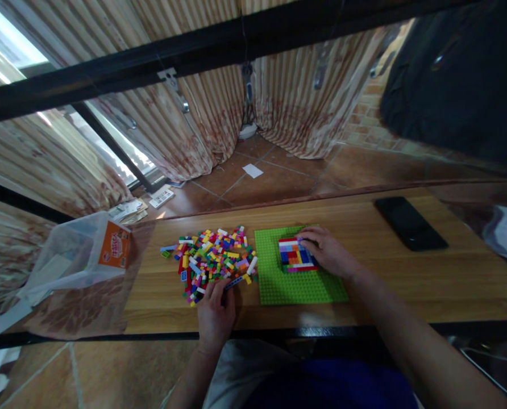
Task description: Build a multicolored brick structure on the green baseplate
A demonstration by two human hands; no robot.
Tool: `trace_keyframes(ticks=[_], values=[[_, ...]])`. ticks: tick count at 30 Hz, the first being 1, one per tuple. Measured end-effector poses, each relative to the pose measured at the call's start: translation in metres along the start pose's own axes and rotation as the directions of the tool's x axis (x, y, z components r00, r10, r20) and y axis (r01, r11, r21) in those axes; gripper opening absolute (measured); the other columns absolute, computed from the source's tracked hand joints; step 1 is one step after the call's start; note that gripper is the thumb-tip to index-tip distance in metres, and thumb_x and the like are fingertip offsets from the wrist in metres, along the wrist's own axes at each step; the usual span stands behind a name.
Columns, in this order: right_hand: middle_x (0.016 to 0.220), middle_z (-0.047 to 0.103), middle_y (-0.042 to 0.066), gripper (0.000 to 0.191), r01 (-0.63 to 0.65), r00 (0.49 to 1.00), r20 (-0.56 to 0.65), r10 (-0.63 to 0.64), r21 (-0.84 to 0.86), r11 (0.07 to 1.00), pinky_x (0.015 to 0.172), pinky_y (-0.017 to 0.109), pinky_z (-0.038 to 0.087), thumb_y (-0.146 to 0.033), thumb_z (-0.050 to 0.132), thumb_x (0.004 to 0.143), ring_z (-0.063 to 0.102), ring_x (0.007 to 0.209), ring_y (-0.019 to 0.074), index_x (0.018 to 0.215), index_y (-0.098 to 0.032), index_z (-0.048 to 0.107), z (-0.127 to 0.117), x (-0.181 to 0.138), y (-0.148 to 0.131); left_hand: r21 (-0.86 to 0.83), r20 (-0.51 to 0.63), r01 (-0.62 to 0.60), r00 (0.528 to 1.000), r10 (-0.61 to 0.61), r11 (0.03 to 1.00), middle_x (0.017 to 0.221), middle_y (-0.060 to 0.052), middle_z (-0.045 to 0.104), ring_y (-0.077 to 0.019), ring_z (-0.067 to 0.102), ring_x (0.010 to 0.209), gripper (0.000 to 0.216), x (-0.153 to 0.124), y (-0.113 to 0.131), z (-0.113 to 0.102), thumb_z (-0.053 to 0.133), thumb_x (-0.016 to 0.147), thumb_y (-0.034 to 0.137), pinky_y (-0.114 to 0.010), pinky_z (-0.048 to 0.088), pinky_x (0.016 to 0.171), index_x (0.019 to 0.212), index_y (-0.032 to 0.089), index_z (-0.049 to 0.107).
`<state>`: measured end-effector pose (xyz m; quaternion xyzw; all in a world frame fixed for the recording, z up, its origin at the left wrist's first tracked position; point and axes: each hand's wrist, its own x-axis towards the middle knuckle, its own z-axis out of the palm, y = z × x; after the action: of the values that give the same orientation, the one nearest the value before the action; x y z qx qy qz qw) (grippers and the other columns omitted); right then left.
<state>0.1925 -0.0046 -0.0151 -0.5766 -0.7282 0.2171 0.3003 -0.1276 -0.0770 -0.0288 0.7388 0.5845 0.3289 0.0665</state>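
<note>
A square green baseplate (270, 289) lies on the wooden table, bearing a low block of coloured bricks (295, 257) in red, blue, yellow and white. My right hand (328, 253) is closed over the right side of that block, its fingertips at the upper right corner; any small piece under them is hidden. To the left spreads a pile of loose toy bricks (219, 253) in many colours. At the pile's near edge, my left hand (216, 311) pinches a long dark blue brick (233, 282) between thumb and fingers.
A black phone (411, 223) lies at the right of the table (377, 284). On the left stands a clear plastic bin (74, 250) with an orange label. A black bar (219, 42) crosses above the far side, with curtains behind. A dark bag (458, 96) is at the upper right.
</note>
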Motion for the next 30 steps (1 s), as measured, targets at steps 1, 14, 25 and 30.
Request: trace_keyframes(ticks=[1, 14, 25, 30], values=[[0.104, 0.069, 0.007, 0.027, 0.003, 1.000, 0.009, -0.003, -0.008, 1.000, 0.096, 0.040, 0.045, -0.029, 0.049, 0.090, 0.060, 0.102, 0.0226, 0.099, -0.021, 0.073, -0.001, 0.001, 0.000, -0.001, -0.003, 0.000, 1.000, 0.000, 1.000, 0.094, -0.007, 0.068, -0.0190, 0.068, 0.087, 0.017, 0.000, 0.000, 0.000, 0.053, 0.091, 0.020, -0.030, 0.056, 0.077, 0.103, 0.018, 0.065], [0.111, 0.068, 0.009, 0.032, -0.010, 0.999, -0.039, 0.013, 0.071, 0.997, 0.098, 0.044, 0.045, -0.037, 0.050, 0.090, 0.061, 0.105, 0.0237, 0.110, -0.021, 0.069, 0.001, -0.006, 0.006, -0.032, 0.025, 0.036, 0.999, -0.035, 0.999, 0.096, -0.007, 0.068, -0.0188, 0.068, 0.088, 0.017, 0.000, 0.003, 0.000, 0.052, 0.092, 0.021, -0.031, 0.057, 0.078, 0.103, 0.020, 0.064], [0.105, 0.071, 0.010, 0.034, -0.139, 0.925, -0.321, 0.204, 0.214, 0.967, 0.083, 0.041, 0.054, -0.046, 0.055, 0.087, 0.067, 0.092, 0.0230, 0.105, -0.021, 0.069, 0.002, -0.020, -0.016, -0.051, 0.064, 0.082, 0.995, -0.079, 0.995, 0.098, -0.006, 0.067, -0.0172, 0.066, 0.088, 0.016, -0.005, 0.007, 0.001, 0.052, 0.092, 0.020, -0.029, 0.055, 0.080, 0.103, 0.020, 0.063], [0.103, 0.070, 0.007, 0.027, 0.077, 0.976, -0.211, -0.061, 0.069, 0.995, 0.091, 0.042, 0.050, -0.041, 0.054, 0.089, 0.064, 0.099, 0.0226, 0.100, -0.023, 0.071, 0.023, -0.015, -0.064, -0.081, 0.061, 0.083, 0.995, -0.078, 0.993, 0.097, -0.005, 0.066, -0.0166, 0.065, 0.087, 0.015, -0.007, 0.008, 0.002, 0.053, 0.092, 0.020, -0.028, 0.055, 0.078, 0.104, 0.020, 0.062]])
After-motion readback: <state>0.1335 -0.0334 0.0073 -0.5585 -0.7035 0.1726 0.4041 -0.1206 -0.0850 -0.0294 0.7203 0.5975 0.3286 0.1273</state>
